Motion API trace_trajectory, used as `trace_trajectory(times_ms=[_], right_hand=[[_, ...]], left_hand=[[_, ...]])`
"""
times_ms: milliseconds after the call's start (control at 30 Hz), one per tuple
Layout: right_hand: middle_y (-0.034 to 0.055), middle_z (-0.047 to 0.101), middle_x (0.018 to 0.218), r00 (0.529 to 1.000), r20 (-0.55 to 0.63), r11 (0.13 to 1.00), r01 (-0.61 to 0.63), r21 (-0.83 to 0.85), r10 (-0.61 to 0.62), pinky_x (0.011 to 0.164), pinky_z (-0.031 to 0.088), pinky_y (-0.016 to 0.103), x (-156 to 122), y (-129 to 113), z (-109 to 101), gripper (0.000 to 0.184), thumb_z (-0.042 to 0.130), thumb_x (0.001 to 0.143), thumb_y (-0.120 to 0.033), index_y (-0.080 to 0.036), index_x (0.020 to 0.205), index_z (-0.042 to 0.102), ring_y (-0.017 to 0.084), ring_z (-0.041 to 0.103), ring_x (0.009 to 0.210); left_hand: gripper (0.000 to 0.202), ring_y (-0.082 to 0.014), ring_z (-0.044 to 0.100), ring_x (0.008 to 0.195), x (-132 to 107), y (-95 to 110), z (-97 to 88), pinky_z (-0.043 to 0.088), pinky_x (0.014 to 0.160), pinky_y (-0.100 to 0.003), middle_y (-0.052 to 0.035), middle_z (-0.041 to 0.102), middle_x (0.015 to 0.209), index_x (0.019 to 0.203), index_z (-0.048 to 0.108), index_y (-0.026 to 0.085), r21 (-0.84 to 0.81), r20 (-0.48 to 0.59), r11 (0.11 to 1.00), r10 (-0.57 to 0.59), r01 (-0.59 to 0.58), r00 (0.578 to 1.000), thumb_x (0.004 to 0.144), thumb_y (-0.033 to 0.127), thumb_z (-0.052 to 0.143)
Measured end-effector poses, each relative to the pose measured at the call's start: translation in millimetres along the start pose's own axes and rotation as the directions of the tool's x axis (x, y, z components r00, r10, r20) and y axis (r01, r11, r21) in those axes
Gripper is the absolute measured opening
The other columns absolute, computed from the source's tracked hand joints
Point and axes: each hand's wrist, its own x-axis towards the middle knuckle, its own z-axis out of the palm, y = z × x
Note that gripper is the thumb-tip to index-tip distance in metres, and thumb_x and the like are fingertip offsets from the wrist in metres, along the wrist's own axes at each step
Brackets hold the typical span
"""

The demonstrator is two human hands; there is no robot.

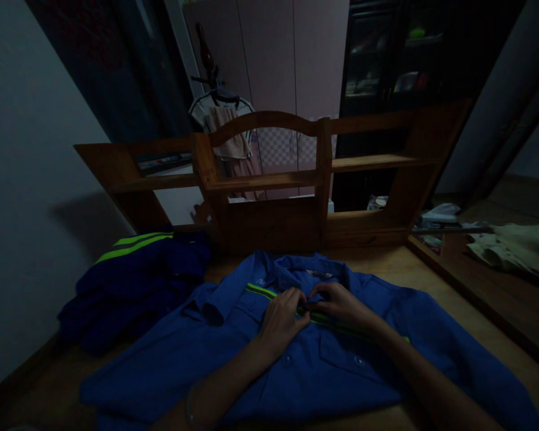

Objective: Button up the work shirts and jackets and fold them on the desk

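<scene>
Both hands meet on the blue cloth work shirt point(184, 353) with a lime-green stripe point(258, 291), spread flat on the wooden bench point(413, 263), the left hand point(282, 320) and right hand point(341, 305) pinching its front placket point(291, 354) in their fingers, which likely goes best with edges aligned and taut.

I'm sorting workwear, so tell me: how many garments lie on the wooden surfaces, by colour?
Bright blue shirt, pinched at its front by left hand and right hand: 1
Dark blue garment, bundled at left: 1
Pale garment, at right: 1
Total: 3
</scene>
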Motion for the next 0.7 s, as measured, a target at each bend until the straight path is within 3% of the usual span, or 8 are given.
trace_trajectory(times_ms=[267,500,700], right_hand=[[0.0021,0.069,0.086,0.999,0.041,0.999,-0.002,-0.052,0.005,0.071,0.045,0.026,-3.6,1.5,-7.3,0.025,0.066,0.076,-0.034,-0.018,0.095,0.069,0.018,0.061,0.077],[0.0027,0.069,0.089,1.0,0.006,0.997,0.018,-0.069,-0.018,0.074,0.044,0.026,-6.2,2.8,-4.0,0.024,0.066,0.077,-0.032,-0.017,0.096,0.068,0.018,0.061,0.08],[0.0011,0.068,0.085,0.995,0.098,1.0,-0.01,0.005,0.009,0.071,0.044,0.025,-3.5,2.9,-7.1,0.028,0.063,0.079,-0.039,-0.017,0.095,0.068,0.017,0.059,0.077]], left_hand=[[0.019,-0.0194,0.054,0.087,-1.0,7.9,2.9,0.041,0.078,-0.032,-0.0019,0.057,0.09,0.09,0.051,0.021,0.089,-0.024,0.996,-0.029,0.031,0.999,0.074,0.012,0.053],[0.019,-0.0191,0.056,0.089,0.2,2.6,-3.8,0.042,0.078,-0.03,-0.0012,0.058,0.09,0.091,0.054,0.022,-0.019,0.029,0.999,-0.026,0.027,0.999,0.073,0.017,0.059],[0.021,-0.0193,0.056,0.087,1.1,0.7,-2.1,0.042,0.077,-0.03,-0.0012,0.06,0.09,0.09,0.054,0.021,-0.053,0.04,0.998,-0.04,0.042,0.998,0.072,0.024,0.066]])
